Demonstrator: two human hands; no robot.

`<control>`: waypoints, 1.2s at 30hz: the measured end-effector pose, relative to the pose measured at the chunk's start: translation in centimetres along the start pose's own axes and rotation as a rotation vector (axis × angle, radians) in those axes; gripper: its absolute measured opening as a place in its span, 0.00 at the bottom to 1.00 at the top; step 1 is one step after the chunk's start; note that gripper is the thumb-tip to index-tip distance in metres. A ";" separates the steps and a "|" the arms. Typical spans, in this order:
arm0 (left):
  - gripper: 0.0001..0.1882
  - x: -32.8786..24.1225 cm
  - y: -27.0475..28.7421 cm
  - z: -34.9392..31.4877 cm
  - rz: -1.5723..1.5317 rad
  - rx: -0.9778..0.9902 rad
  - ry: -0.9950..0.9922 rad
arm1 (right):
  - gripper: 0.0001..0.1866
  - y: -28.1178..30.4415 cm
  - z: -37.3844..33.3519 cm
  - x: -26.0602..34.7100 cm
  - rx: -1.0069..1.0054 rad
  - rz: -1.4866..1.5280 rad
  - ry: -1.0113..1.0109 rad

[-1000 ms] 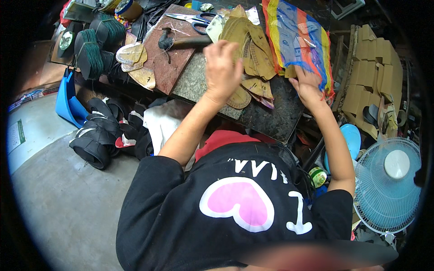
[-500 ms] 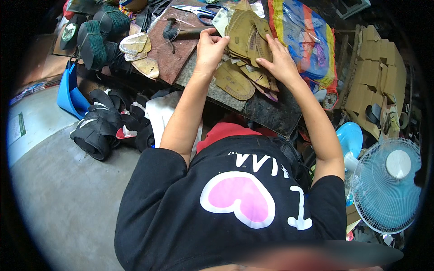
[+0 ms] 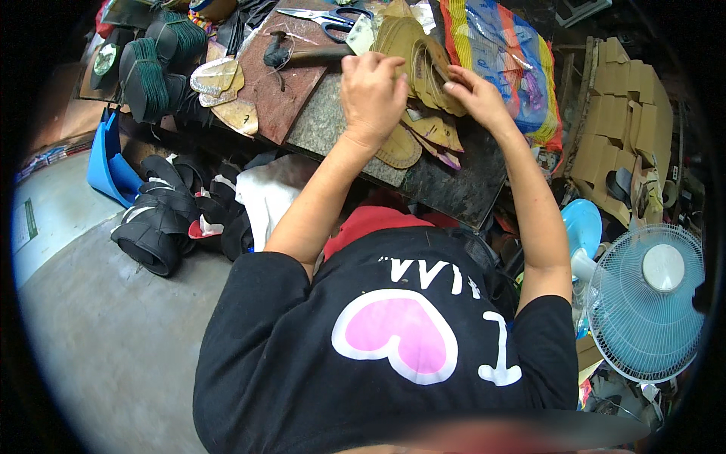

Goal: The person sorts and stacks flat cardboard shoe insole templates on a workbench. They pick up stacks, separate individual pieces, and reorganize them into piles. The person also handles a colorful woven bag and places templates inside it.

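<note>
A fanned stack of tan sole-shaped pieces point(image 3: 401, 44) lies on the dark worktable, with several more spread below it. My right hand point(image 3: 478, 97) is closed at the stack's right side, thumb and fingertips on the edges of some pieces, which bow upward. My left hand point(image 3: 370, 97) is in front of the stack's left side, fingers curled. Whatever it may hold is hidden behind the fingers. Just left of that hand lies a hammer point(image 3: 314, 54) with a dark head. Blue-handled scissors point(image 3: 325, 17) rest beyond it.
Smaller tan pieces point(image 3: 217, 78) and rolls wound with green cord point(image 3: 144, 79) sit at the left. A striped mesh bag point(image 3: 503, 68) borders the stack on the right. Cardboard boxes point(image 3: 620, 113) and a fan point(image 3: 643, 303) stand farther right. Black rolled material point(image 3: 155, 227) lies on the floor.
My left hand has turned and moved slightly right and nearer me, its fingers now curled in front of the stack. My right hand's fingers have drawn in from lying spread to grasping the pieces' edges.
</note>
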State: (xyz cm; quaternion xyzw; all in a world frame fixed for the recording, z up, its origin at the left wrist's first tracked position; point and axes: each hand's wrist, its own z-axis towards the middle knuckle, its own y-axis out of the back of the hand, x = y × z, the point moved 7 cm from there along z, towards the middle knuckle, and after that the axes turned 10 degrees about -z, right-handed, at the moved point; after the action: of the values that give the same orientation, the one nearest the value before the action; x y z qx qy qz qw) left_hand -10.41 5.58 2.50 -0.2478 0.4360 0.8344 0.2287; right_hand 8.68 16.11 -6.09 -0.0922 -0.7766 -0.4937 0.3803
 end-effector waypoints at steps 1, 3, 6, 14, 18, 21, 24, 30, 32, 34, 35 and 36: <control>0.12 -0.5 -0.5 0.1 0.023 0.022 -0.013 | 0.30 0.2 -0.6 0.7 -0.025 -0.178 0.080; 0.13 -0.9 -1.2 0.1 0.041 0.072 0.015 | 0.34 -0.2 -1.2 1.4 0.007 -0.298 0.114; 0.16 -1.3 -1.9 0.1 0.148 0.130 0.026 | 0.37 -0.1 -2.0 2.3 -0.027 -0.388 0.145; 0.21 -2.5 -5.2 -0.2 0.138 0.279 0.116 | 0.44 0.2 -3.3 2.9 0.055 -0.523 0.187; 0.25 -1.1 -8.4 -0.5 -0.297 0.417 0.468 | 0.33 1.4 -3.3 2.4 -0.073 -0.446 0.094; 0.37 0.4 -11.0 -1.7 -1.058 0.365 0.986 | 0.29 0.8 -4.4 3.5 -0.088 -0.545 0.211; 0.28 1.2 -10.9 -2.2 -1.198 0.361 1.054 | 0.27 1.4 -5.7 5.6 -0.198 -0.508 0.438; 0.15 0.8 -8.2 -2.7 -1.489 0.254 1.001 | 0.25 5.4 -4.1 3.9 -0.285 -0.018 0.131; 0.20 0.3 -7.9 -2.8 -1.469 0.322 1.038 | 0.27 5.4 -3.8 4.4 -0.321 -0.013 0.162; 0.23 -0.1 -7.3 -2.3 -1.537 0.263 1.001 | 0.27 4.0 -3.0 3.4 -0.171 0.281 0.007; 0.23 -0.4 -7.5 -2.5 -1.690 0.270 1.079 | 0.26 4.0 -2.8 3.5 -0.186 0.447 0.031; 0.23 -0.9 -7.6 -2.4 -1.873 0.283 1.121 | 0.24 4.0 -2.7 3.4 -0.193 0.510 0.025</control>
State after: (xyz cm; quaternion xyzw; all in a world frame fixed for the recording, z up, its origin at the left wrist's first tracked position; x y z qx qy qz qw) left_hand -4.69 7.29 -2.85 -0.7957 0.2090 0.0422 0.5669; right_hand 9.75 15.02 -0.42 -0.3145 -0.6729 -0.4549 0.4913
